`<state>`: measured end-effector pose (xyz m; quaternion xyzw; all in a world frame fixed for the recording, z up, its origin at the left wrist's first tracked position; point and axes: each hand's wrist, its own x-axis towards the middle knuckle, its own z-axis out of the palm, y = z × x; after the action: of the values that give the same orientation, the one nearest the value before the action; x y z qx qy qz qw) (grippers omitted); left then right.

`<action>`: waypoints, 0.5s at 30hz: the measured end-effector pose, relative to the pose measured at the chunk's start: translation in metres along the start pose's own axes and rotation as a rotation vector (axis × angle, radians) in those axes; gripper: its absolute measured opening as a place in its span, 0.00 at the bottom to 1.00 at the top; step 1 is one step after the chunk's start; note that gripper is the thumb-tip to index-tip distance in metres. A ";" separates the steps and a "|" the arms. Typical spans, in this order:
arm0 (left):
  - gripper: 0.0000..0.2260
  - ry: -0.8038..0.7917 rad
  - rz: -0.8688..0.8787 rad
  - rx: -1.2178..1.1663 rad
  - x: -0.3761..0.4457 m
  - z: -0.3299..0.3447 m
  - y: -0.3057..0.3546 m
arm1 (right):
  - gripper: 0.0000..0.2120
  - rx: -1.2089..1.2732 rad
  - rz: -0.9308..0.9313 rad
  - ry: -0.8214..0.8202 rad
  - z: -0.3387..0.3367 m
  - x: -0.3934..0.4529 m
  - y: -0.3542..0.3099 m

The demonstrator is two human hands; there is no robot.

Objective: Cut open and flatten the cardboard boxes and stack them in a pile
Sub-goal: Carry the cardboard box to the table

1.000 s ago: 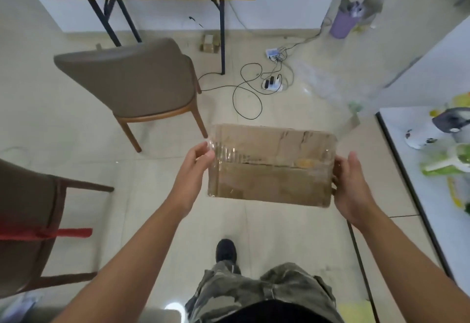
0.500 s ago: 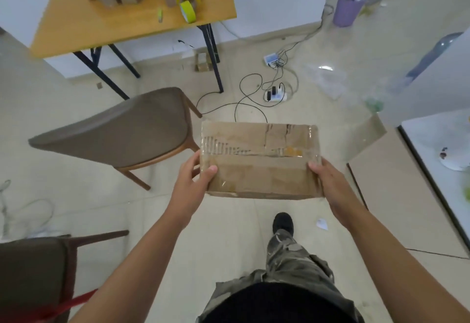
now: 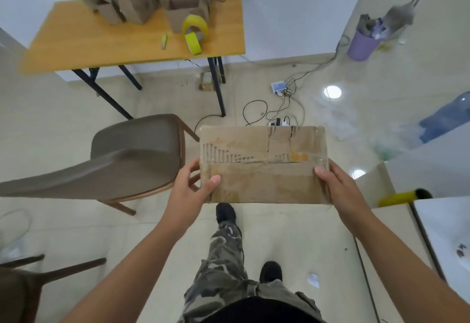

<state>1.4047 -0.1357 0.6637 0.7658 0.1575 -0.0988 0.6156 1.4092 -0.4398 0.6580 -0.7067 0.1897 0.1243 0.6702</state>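
Two hands (image 3: pixel 189 187) (image 3: pixel 338 186), same taped box (image 3: pixel 263 163), table (image 3: pixel 137 40) now nearer.

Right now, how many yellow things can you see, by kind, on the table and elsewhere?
Tape rolls on the table: 2, one upright, one in front
Small yellow tool: 1
Yellow tube at right: 1
Total: 4
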 end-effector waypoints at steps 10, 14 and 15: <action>0.24 0.006 0.030 -0.017 0.185 -0.064 0.055 | 0.11 -0.122 -0.003 0.007 0.086 0.157 -0.094; 0.22 0.004 0.070 0.016 0.245 -0.087 0.086 | 0.11 -0.133 -0.011 0.011 0.113 0.207 -0.127; 0.22 0.011 0.075 0.017 0.256 -0.091 0.092 | 0.12 -0.130 -0.017 0.005 0.118 0.217 -0.134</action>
<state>1.6728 -0.0343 0.6796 0.7768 0.1314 -0.0727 0.6116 1.6714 -0.3407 0.6767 -0.7505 0.1771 0.1290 0.6235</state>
